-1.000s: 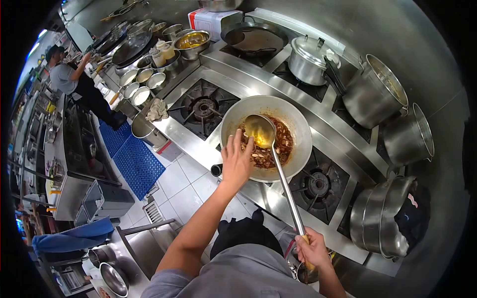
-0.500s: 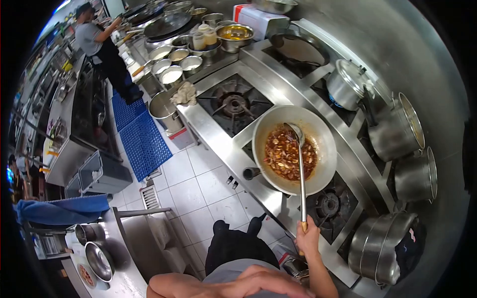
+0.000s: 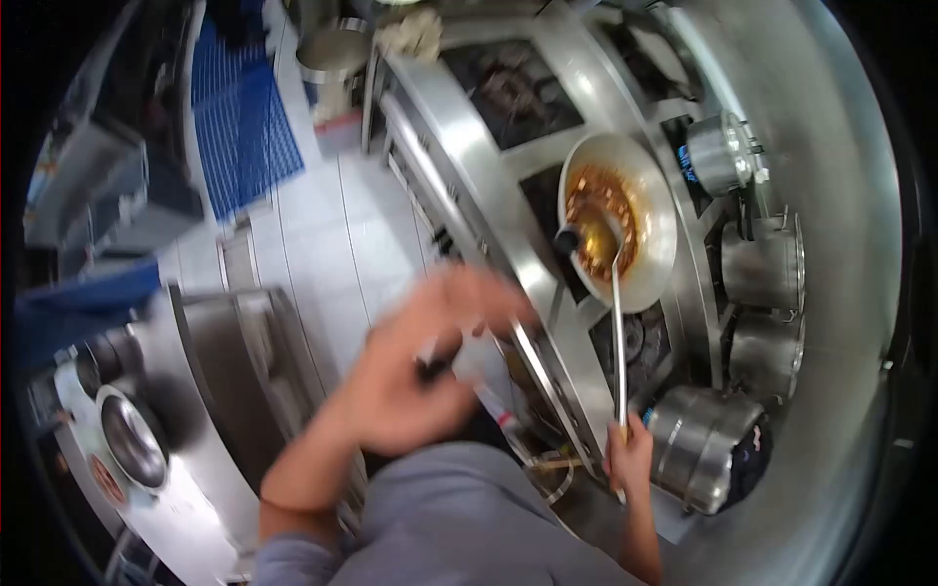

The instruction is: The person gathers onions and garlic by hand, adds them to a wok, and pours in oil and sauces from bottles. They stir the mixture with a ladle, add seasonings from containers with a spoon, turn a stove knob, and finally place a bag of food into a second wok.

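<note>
My right hand (image 3: 630, 454) is closed around the handle of a long ladle (image 3: 618, 352). The ladle's bowl rests within a pale wok (image 3: 657, 230), in a reddish-brown sauce with light chunks (image 3: 598, 190). A short dark wok handle (image 3: 567, 239) sticks out toward the stove's front edge. My left hand (image 3: 430, 361) is lifted in front of my body, smeared by motion. Its fingers are curved with a gap to the thumb, and nothing shows in it. It is apart from the wok.
The wok stands on a steel stove (image 3: 528, 210) with burners on both sides. Several pots, among them a large pot (image 3: 684, 439), line the wall side. To the left, a steel bowl (image 3: 132, 435) sits on a counter (image 3: 195, 488). A crumpled cloth (image 3: 410, 37) lies on the stove's far corner.
The head view has turned and shifted. My left hand has risen from near my body toward the stove's front edge. My right hand still grips the ladle, its bowl still in the wok.
</note>
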